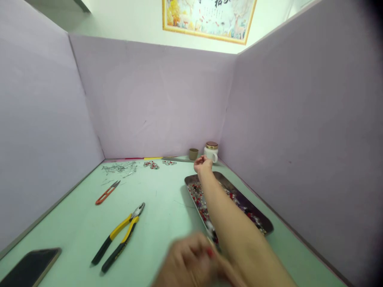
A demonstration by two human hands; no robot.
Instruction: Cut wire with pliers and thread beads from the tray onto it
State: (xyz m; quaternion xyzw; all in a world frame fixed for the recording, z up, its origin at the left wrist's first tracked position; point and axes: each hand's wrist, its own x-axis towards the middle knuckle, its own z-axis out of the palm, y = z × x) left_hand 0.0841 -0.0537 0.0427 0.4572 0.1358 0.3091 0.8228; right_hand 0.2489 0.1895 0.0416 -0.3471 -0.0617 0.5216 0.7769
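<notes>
My right hand (202, 164) is stretched out to the far end of the green table (161, 199), above the far rim of a metal tray (263, 221) that holds several red, white and dark beads. Its fingers are curled closed, and what they hold, if anything, is too small to make out. A white lidded mug (211, 152) stands just beyond it. My left hand (191, 263) is low at the near edge beside the tray's near end. It is smeared by motion, with a red speck at its fingertips.
Yellow-and-black pliers (119, 237) and orange thread snips (107, 192) lie left of the tray. A dark phone (30, 266) is at the near left. A heap of metal pins (119, 168), small bead clusters (151, 164) and a brown cup (193, 154) sit along the back. Purple partitions (149, 95) enclose three sides.
</notes>
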